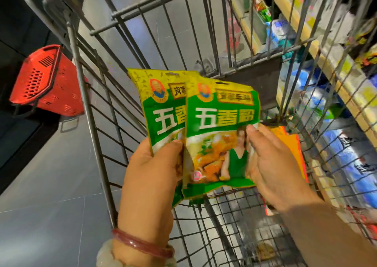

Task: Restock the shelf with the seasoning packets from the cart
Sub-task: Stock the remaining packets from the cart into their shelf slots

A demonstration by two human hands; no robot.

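Green-and-yellow seasoning packets [204, 128] being held fanned above the cart [126, 66], left hand [151, 177] pinching the rear one, right hand [273, 164] pinching the front one's edge, likely squaring them for the shelf [330, 66] alongside

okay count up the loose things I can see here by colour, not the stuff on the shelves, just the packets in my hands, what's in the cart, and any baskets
Green and yellow seasoning packets: 2, the rear packet in the left hand and the front packet between both hands, right hand on its edge
Orange packet in the cart: 1
Red basket: 1
Total: 4
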